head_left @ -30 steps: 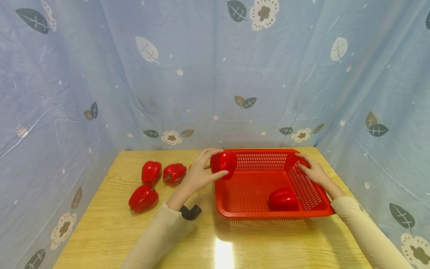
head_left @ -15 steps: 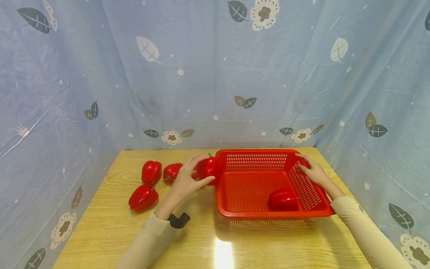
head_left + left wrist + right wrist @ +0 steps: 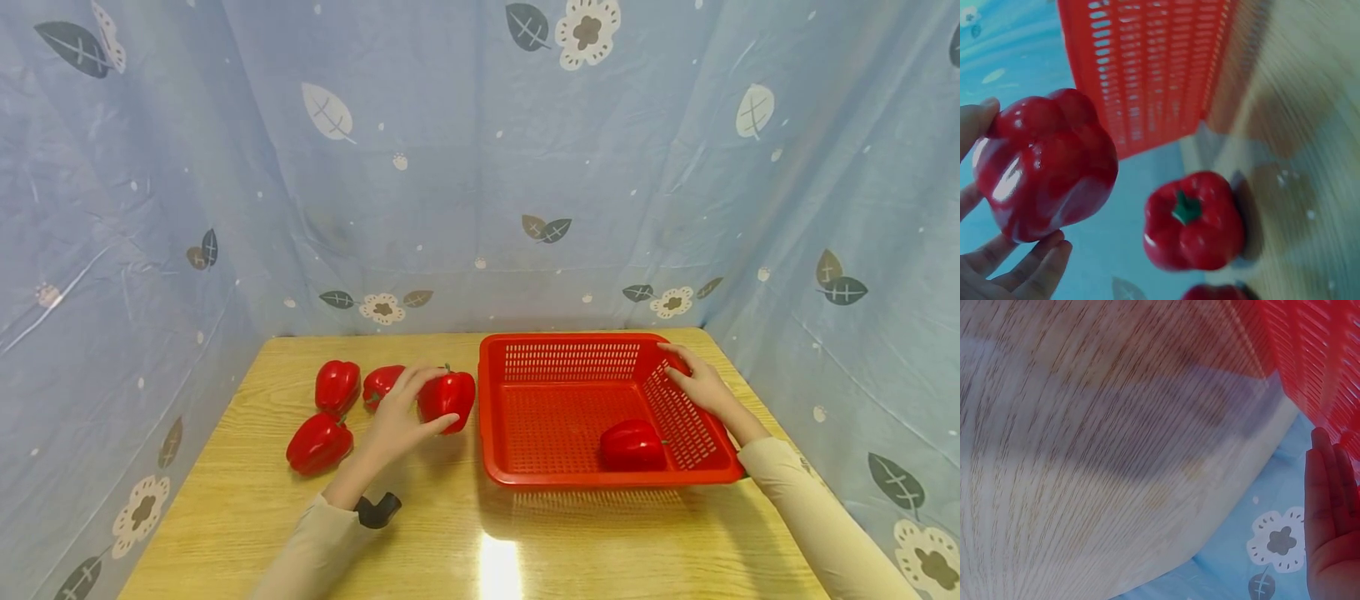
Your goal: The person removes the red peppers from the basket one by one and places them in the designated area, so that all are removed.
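My left hand (image 3: 393, 423) holds a glossy red bell pepper (image 3: 452, 400) between thumb and fingers, over the table just left of a red plastic basket (image 3: 611, 478). In the left wrist view the held pepper (image 3: 1047, 165) shows its lobed side, with fingertips (image 3: 1050, 265) against it. Inside the basket, near its front right corner, lies another red bell pepper (image 3: 632, 445). My right hand (image 3: 705, 387) rests at the basket's right rim; the right wrist view shows its straight fingers (image 3: 1322, 494) along the slotted wall.
Left of the left hand, three red bell peppers lie on the wooden table: one at the back (image 3: 337, 386), one in front (image 3: 320, 443), one partly behind the hand (image 3: 381, 385). A blue patterned curtain (image 3: 420, 208) surrounds the table. A black curved piece (image 3: 378, 510) sits at the left wrist.
My left hand has moved left and down with the bell pepper, from over the basket's left end to beside it. The right hand and basket have stayed in place.
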Demonstrator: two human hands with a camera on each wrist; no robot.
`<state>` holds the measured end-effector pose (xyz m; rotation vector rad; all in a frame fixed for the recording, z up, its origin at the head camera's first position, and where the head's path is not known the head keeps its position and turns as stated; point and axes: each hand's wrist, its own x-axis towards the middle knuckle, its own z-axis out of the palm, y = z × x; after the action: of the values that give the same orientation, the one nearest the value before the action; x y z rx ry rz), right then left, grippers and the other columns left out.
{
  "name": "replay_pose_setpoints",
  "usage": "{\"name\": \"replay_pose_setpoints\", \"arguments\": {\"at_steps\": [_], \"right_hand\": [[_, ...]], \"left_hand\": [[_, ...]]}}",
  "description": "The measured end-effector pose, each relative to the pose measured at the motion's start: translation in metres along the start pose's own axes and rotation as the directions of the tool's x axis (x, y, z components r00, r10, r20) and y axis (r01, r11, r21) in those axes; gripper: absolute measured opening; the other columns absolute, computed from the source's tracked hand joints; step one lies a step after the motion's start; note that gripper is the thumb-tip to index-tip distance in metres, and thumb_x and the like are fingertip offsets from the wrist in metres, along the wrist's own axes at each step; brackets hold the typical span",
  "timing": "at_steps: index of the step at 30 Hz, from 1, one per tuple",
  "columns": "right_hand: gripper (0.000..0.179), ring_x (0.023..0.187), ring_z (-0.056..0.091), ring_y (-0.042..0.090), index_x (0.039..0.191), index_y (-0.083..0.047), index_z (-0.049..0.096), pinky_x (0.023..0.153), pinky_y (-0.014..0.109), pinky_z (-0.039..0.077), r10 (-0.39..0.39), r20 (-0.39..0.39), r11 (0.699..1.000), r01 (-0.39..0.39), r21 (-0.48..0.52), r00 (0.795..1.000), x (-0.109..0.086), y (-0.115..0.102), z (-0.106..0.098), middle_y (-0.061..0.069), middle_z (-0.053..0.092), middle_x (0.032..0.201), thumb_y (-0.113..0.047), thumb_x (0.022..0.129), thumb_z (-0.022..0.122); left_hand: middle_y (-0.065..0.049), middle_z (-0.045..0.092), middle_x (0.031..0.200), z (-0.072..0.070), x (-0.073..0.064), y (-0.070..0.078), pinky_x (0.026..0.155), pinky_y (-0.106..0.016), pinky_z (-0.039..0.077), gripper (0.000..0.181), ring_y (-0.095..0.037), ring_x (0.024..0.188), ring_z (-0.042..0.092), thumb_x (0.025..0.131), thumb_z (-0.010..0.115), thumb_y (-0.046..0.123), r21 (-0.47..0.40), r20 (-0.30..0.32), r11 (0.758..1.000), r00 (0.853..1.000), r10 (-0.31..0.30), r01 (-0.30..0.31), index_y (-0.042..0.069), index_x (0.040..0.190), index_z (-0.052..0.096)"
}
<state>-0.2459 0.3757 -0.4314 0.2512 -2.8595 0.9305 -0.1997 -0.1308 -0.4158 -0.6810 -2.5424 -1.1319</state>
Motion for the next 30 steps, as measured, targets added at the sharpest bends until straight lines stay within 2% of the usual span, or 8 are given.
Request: {"name": "replay_pose_setpoints", "arguments": {"at_steps": [5,8,13,18,26,30], "right_hand": [[0.045,0.097,0.052,0.041,0.140,-0.006,0.035,0.082,0.053,0.043,-0.006,-0.002,1.000,0.006,0.000,1.000,0.000,0.000,0.000,0.029,0.045,0.128,-0.015,0.097,0.045],[0.045,0.098,0.051,0.041,0.140,-0.007,0.035,0.083,0.054,0.042,-0.007,-0.004,1.000,0.007,0.002,1.000,0.000,0.000,0.000,0.029,0.045,0.128,-0.016,0.097,0.045],[0.045,0.099,0.051,0.042,0.140,-0.006,0.035,0.083,0.055,0.042,-0.010,-0.001,1.000,0.010,-0.003,1.000,0.000,0.000,0.000,0.029,0.044,0.129,-0.016,0.097,0.045],[0.045,0.097,0.052,0.041,0.140,-0.006,0.035,0.082,0.053,0.043,-0.003,-0.001,1.000,0.003,0.002,1.000,0.001,0.000,0.000,0.029,0.044,0.129,-0.016,0.097,0.045],[0.045,0.098,0.051,0.041,0.140,-0.006,0.036,0.083,0.055,0.042,-0.004,-0.003,1.000,0.004,0.008,1.000,0.002,0.000,0.000,0.029,0.045,0.128,-0.015,0.097,0.046],[0.045,0.094,0.053,0.039,0.140,-0.006,0.036,0.080,0.050,0.045,-0.006,-0.001,1.000,0.006,0.008,1.000,0.001,0.000,0.000,0.030,0.046,0.126,-0.015,0.097,0.045]], "left_hand": [[0.005,0.045,0.131,-0.007,-0.012,-0.011,0.086,-0.051,0.050,0.061,-0.021,0.118,0.048,0.073,0.073,0.048,0.048,0.033,0.995,0.996,-0.087,0.086,0.035,0.127,0.048],[0.005,0.045,0.129,-0.010,-0.019,-0.020,0.086,-0.050,0.050,0.061,-0.020,0.118,0.047,0.073,0.073,0.049,0.074,0.045,0.992,0.993,-0.110,0.107,0.034,0.127,0.047],[0.007,0.046,0.127,-0.014,-0.029,-0.032,0.087,-0.048,0.050,0.062,-0.019,0.115,0.049,0.073,0.074,0.048,0.120,0.070,0.987,0.991,-0.113,0.104,0.029,0.127,0.050],[0.010,0.047,0.123,-0.019,-0.036,-0.040,0.087,-0.047,0.050,0.062,-0.018,0.112,0.051,0.072,0.075,0.048,0.170,0.094,0.979,0.987,-0.129,0.112,0.032,0.126,0.049],[0.007,0.050,0.119,-0.025,-0.042,-0.047,0.086,-0.047,0.050,0.063,-0.017,0.109,0.052,0.071,0.075,0.049,0.251,0.112,0.964,0.986,-0.123,0.092,0.030,0.126,0.051],[0.003,0.052,0.117,-0.027,-0.044,-0.051,0.085,-0.047,0.051,0.064,-0.018,0.106,0.055,0.070,0.077,0.048,0.301,0.111,0.951,0.988,-0.109,0.072,0.028,0.125,0.053]]}}
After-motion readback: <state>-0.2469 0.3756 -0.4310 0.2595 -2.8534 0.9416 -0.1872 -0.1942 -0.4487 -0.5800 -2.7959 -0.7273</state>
